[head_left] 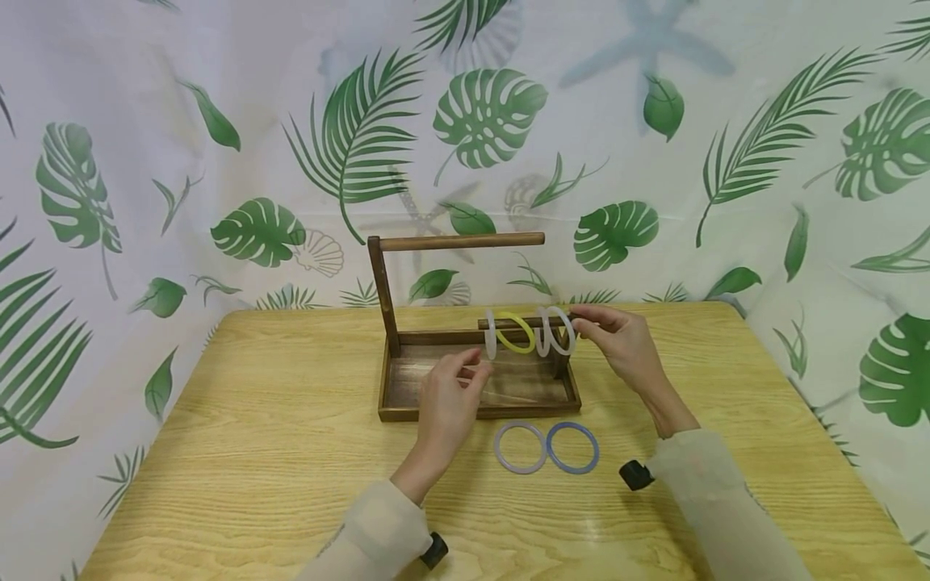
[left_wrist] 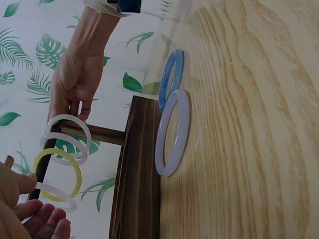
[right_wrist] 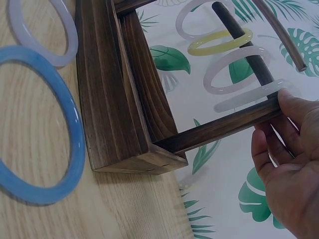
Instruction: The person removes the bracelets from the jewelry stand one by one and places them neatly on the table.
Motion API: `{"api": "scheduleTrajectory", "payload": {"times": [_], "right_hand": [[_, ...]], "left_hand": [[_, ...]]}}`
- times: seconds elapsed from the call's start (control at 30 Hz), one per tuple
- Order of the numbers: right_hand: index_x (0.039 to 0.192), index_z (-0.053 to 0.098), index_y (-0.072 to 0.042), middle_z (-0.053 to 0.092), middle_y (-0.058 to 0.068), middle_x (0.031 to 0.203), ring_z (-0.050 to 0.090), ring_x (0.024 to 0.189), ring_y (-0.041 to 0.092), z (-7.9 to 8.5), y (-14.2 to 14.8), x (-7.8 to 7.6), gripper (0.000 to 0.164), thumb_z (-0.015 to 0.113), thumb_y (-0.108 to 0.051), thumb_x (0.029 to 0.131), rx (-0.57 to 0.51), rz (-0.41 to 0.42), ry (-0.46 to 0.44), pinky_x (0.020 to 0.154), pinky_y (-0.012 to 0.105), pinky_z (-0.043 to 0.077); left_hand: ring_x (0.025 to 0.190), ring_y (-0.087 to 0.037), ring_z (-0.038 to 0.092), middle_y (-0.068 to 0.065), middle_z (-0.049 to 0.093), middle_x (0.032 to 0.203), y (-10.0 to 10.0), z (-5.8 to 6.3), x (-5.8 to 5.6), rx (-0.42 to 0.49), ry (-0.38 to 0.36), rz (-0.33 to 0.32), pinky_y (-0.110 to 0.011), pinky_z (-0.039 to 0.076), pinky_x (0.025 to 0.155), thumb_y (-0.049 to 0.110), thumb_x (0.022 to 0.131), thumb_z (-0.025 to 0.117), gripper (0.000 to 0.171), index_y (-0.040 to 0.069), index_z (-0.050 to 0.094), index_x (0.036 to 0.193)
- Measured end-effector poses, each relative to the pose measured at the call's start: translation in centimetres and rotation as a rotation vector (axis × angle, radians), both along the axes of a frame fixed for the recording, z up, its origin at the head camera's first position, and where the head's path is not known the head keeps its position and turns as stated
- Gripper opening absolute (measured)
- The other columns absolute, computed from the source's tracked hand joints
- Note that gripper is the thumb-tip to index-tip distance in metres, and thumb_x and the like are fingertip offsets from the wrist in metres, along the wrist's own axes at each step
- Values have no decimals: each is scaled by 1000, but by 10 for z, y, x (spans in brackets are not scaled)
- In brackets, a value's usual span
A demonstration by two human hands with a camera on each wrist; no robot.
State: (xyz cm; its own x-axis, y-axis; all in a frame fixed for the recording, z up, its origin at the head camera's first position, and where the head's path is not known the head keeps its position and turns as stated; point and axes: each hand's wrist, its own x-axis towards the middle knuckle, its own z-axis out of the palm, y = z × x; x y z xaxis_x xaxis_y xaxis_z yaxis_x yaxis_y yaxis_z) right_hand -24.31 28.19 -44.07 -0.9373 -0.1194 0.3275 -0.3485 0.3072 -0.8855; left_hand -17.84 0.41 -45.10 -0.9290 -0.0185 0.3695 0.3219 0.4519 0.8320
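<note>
A dark wooden bangle stand [head_left: 479, 413] has a tray base and two bars at different heights. On its lower bar [right_wrist: 234, 27] hang several bangles: a clear whitish one [head_left: 491, 335] by the free end, then a yellow bangle [head_left: 517, 332], then two pale ones, the last a white bangle [right_wrist: 249, 95] close to the post. My right hand [head_left: 617, 339] pinches the post's top [right_wrist: 259, 110] between thumb and fingers, beside that white bangle. My left hand [head_left: 452, 391] is over the tray's front with fingers loosely bent, fingertips right by the whitish bangle and holding nothing.
In front of the stand, a pale lilac bangle [head_left: 520, 448] and a blue bangle [head_left: 573, 448] lie flat side by side on the wooden table [head_left: 276, 452]. The bare upper bar [head_left: 465, 241] extends right from the tall left post [head_left: 385, 298]. A leaf-patterned cloth [head_left: 508, 186] hangs behind.
</note>
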Motion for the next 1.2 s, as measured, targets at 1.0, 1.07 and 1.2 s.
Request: {"api": "scheduleTrajectory", "payload": {"times": [1.0, 1.07, 1.2], "right_hand": [[127, 71, 3, 75, 1, 112, 69, 96, 4, 4, -2, 2, 32, 68, -17, 102, 0, -16, -2, 84, 18, 55], [128, 70, 3, 76, 1, 112, 69, 96, 5, 4, -2, 2, 32, 68, -15, 102, -2, -12, -1, 84, 18, 55], [128, 70, 3, 75, 2, 113, 69, 96, 5, 4, -2, 3, 32, 68, -14, 102, -6, -8, -2, 84, 18, 55]], "left_hand": [[84, -21, 70, -11, 74, 104, 20, -4, -17, 36, 37, 60, -30, 58, 68, 22, 93, 80, 30, 1, 77, 114], [84, -20, 70, -10, 74, 104, 21, -3, -17, 33, 33, 68, -30, 58, 68, 23, 93, 80, 30, 2, 77, 113], [84, -19, 71, -7, 74, 103, 23, -4, -19, 28, 30, 81, -31, 57, 67, 24, 92, 81, 29, 3, 77, 111]]}}
